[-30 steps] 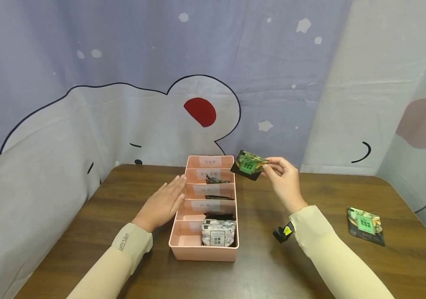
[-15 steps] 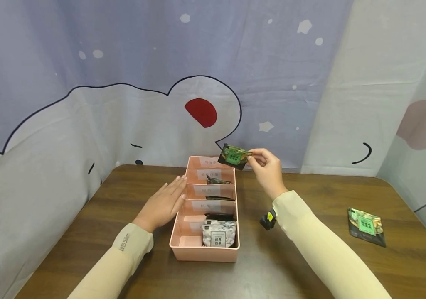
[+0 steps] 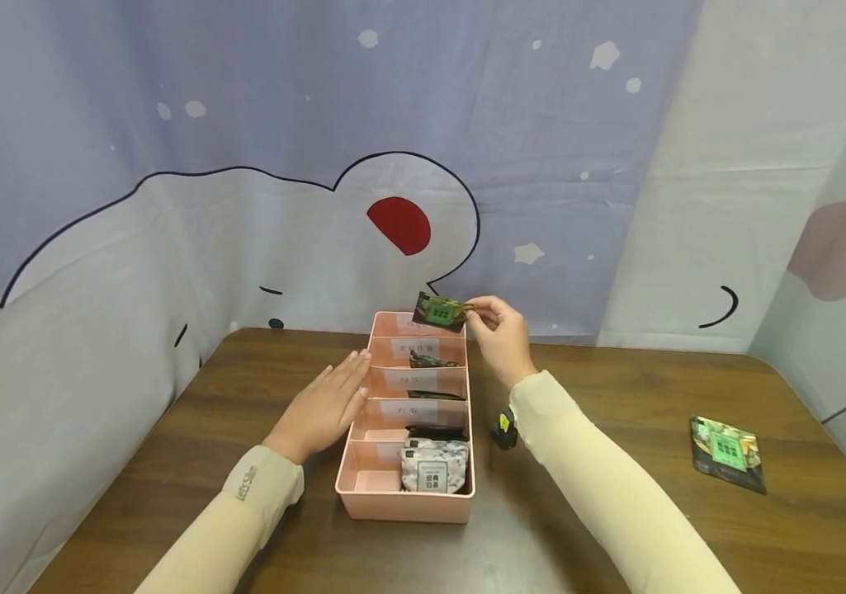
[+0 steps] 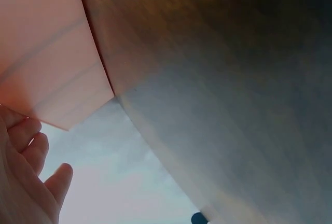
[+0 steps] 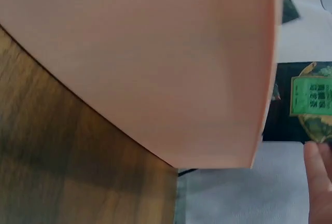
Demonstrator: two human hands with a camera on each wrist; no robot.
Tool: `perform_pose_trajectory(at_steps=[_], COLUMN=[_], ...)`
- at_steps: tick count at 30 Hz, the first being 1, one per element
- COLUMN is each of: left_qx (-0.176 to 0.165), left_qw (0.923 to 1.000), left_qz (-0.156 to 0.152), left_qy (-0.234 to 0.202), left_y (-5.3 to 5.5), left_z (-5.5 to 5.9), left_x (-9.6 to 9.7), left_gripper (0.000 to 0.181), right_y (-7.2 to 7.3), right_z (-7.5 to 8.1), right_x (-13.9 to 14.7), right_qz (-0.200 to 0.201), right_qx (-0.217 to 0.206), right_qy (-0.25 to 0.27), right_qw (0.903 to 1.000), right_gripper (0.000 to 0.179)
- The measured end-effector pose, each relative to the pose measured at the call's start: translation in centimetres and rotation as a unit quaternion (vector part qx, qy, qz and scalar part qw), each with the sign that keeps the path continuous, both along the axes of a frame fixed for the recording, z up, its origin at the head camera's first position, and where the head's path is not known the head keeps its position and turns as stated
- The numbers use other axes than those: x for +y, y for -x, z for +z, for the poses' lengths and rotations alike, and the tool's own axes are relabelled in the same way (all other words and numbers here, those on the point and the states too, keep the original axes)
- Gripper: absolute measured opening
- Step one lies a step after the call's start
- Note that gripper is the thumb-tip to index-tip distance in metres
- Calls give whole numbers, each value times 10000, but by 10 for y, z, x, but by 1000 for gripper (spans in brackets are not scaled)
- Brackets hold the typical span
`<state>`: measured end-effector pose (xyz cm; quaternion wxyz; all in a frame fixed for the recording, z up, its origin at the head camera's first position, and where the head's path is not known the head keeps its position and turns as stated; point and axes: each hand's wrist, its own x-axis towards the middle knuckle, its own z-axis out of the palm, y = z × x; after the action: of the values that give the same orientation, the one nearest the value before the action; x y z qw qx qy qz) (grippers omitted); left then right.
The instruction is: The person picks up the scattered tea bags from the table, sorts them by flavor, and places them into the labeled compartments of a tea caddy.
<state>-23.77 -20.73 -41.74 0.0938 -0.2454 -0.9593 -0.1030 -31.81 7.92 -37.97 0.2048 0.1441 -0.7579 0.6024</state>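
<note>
My right hand (image 3: 503,340) pinches a green-and-black tea sachet (image 3: 439,312) by its right edge. The sachet is over the farthest compartment of a pink divided box (image 3: 408,506), partly covering its label. In the right wrist view, the green label of the sachet (image 5: 314,95) shows beyond the box's wall (image 5: 155,68). My left hand (image 3: 322,408) rests with extended fingers against the left rim of the box. Silver-white sachets (image 3: 433,470) stand in the nearest compartment, and dark sachets show in the three behind it.
Another green-and-black sachet (image 3: 727,454) lies on the wooden table (image 3: 616,429) at the right. A printed curtain (image 3: 304,247) hangs right behind the table's far edge. White paper labels mark the box's compartments.
My right hand has carried the tea sachet leftward, from the right of the box to over its farthest compartment. The left hand has stayed at the rim.
</note>
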Motion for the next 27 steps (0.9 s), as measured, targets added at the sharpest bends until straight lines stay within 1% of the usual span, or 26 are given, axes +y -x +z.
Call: perform_pose_trajectory(at_steps=[4, 12, 15, 20, 27], left_qx=[23, 17, 23, 45, 22], left_qw=[10000, 10000, 10000, 9999, 9999], left_qz=[-3, 20, 24, 15, 5], left_qy=[-8, -13, -43, -97, -125], left_y=[0, 0, 0, -1, -1], left_z=[-1, -1, -1, -1, 0], left_x=[0, 0, 0, 1, 1], left_gripper=[57, 56, 56, 55, 55], right_y=[1, 3, 4, 5, 2], right_z=[-5, -15, -18, -21, -19], right_x=[-4, -5, -4, -1, 4], right_qz=[-149, -195, -207, -143, -78], right_qx=[-49, -213, -212, -185, -252], right_qy=[-257, -717, -857, -890, -915], right_qw=[9995, 9970, 9959, 9958, 9955], right_gripper=[12, 12, 13, 12, 15])
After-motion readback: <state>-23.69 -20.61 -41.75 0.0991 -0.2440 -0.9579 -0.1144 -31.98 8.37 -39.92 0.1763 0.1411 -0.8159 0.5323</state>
